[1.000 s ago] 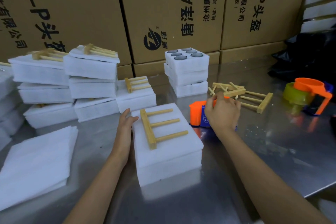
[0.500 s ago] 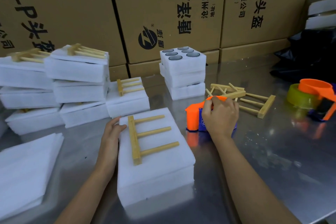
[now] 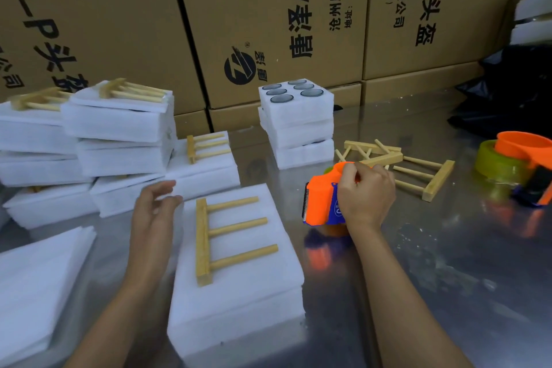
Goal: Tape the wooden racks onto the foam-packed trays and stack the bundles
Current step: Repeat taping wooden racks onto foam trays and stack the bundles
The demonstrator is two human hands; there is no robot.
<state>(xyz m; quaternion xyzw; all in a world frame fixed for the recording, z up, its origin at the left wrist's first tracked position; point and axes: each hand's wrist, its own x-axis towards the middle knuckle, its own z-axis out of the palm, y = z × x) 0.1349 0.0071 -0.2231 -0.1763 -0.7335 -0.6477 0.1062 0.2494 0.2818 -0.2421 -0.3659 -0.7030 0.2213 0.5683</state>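
A white foam-packed tray lies on the steel table in front of me, with a wooden rack of three pegs lying flat on top. My left hand hovers beside the tray's left far corner, fingers relaxed, holding nothing. My right hand grips an orange and blue tape dispenser, lifted just above the table to the right of the tray. Loose wooden racks lie behind the dispenser. Stacks of finished bundles with racks on top stand at the left.
A stack of foam trays with round holes stands at the back centre. A second orange tape dispenser with yellow-green tape sits at the right. Foam sheets lie at the near left. Cardboard boxes wall off the back.
My right hand has lifted the tape dispenser off the table and brought it nearer the tray. My left hand has come off the tray's side and opened.
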